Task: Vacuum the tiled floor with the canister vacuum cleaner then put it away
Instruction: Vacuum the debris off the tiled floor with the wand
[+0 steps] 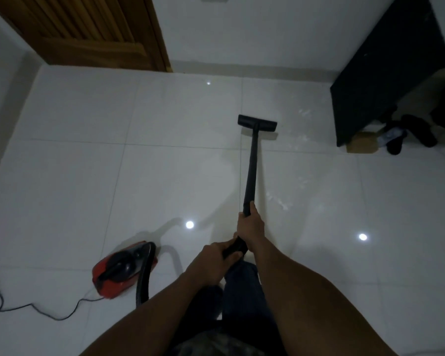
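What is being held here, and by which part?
The vacuum wand: right hand grips its tube's near end, left hand grips the handle behind it.

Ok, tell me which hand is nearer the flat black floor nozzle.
Right. The right hand grips the black wand closer to the black floor nozzle; the left hand holds its handle end, farther back.

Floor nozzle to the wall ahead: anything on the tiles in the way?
Nothing visible. Bare tile runs from the floor nozzle to the wall. The black cabinet and cardboard box sit to the right; the canister and its cord lie behind on the left. The right hand and left hand grip the wand.
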{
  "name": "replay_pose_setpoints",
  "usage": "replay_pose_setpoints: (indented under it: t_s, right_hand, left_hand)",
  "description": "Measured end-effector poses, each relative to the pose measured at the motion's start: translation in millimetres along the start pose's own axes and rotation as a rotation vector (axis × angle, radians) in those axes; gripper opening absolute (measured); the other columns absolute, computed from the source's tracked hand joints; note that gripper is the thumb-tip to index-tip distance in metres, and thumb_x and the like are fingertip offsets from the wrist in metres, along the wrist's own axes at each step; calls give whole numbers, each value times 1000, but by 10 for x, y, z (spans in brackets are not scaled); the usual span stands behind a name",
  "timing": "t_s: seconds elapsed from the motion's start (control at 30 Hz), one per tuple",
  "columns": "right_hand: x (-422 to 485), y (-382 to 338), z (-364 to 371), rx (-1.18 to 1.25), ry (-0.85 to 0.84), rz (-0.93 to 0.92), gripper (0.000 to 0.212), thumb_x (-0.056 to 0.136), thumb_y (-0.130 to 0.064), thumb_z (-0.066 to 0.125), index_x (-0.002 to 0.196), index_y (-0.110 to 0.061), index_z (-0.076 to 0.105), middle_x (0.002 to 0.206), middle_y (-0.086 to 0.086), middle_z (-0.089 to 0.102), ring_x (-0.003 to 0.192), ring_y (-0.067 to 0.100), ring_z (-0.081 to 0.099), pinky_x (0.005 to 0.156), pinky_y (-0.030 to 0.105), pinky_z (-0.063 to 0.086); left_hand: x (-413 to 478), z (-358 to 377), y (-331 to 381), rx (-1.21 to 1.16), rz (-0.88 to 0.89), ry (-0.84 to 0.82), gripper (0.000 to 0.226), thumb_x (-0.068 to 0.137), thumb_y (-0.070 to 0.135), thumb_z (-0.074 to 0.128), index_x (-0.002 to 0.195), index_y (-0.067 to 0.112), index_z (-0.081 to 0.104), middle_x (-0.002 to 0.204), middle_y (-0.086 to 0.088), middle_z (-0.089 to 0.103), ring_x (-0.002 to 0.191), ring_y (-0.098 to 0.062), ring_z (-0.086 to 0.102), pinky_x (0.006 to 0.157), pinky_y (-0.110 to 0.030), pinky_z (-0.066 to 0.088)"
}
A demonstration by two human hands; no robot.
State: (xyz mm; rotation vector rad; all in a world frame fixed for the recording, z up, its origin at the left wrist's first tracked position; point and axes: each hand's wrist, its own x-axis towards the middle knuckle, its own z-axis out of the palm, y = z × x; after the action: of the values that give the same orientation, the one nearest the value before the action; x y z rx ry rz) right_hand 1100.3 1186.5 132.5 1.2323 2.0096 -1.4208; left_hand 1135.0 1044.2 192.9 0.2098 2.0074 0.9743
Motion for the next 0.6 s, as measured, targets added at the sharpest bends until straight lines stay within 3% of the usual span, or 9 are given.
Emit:
replay_pose_setpoints:
  t_s: [0.13,0.2,0.27,0.33,0.4,0.5,0.57,0.6]
  right_hand:
    - [-535,601,-47,-43,5,20,60,105,-28,43,160,-30,17,134,10,58,75,11,55,60,24,45]
    - [-768,907,-87,-53,16,24,60,105,-27,43,160,-29,17,135,11,58,81,15,55,66,26,45]
    - [-1021,1240,-124,-60,14,37,61,105,-26,43,160,-28,17,135,12,57,86,17,54,69,27,43]
    - [-1205,1545,-129,-46,16,40,61,105,-27,43,160,-29,16,135,12,58,86,18,54,67,26,43]
    - [-1486,1918,-177,-35,20,48,61,105,-27,43,160,-31,16,135,11,58,86,18,55,64,26,43]
    - [-1872,2429,-215,-19,9,60,62,105,-28,44,160,-31,16,136,11,57,94,21,59,73,29,48]
    - [-2105,2774,-234,-10,17,63,62,105,-28,44,160,-31,17,136,12,56,96,23,60,75,30,49]
    - [-2243,2924,-253,-6,18,76,61,105,-29,45,160,-31,17,136,12,56,95,23,60,73,30,48]
  left_hand:
    - [-552,468,-204,32,53,-24,43,99,44,51,141,35,49,76,19,62,60,12,56,60,-5,39]
    - [-745,771,-389,73,71,-33,42,99,47,49,139,36,51,87,12,66,75,6,60,76,-10,43]
    - [-911,1120,-666,128,27,-39,47,95,62,43,133,36,52,109,-8,64,102,-25,61,98,-39,48]
    - [-1045,1419,-889,159,-28,-66,64,90,71,40,134,24,41,129,-33,50,118,-52,48,103,-66,36]
    - [-1360,1738,-1004,159,-43,-103,64,91,66,44,138,23,38,130,-49,36,122,-64,36,103,-73,29]
    - [-1769,2102,-1172,173,-26,-105,60,86,72,45,141,51,35,136,-46,35,125,-61,37,106,-65,36]
    - [-2057,2344,-1232,158,-23,-134,63,86,74,44,144,48,36,141,-33,43,132,-47,42,110,-58,37]
    - [-2226,2449,-1250,174,-3,-131,59,90,68,45,144,45,39,133,-19,56,125,-32,53,108,-50,40]
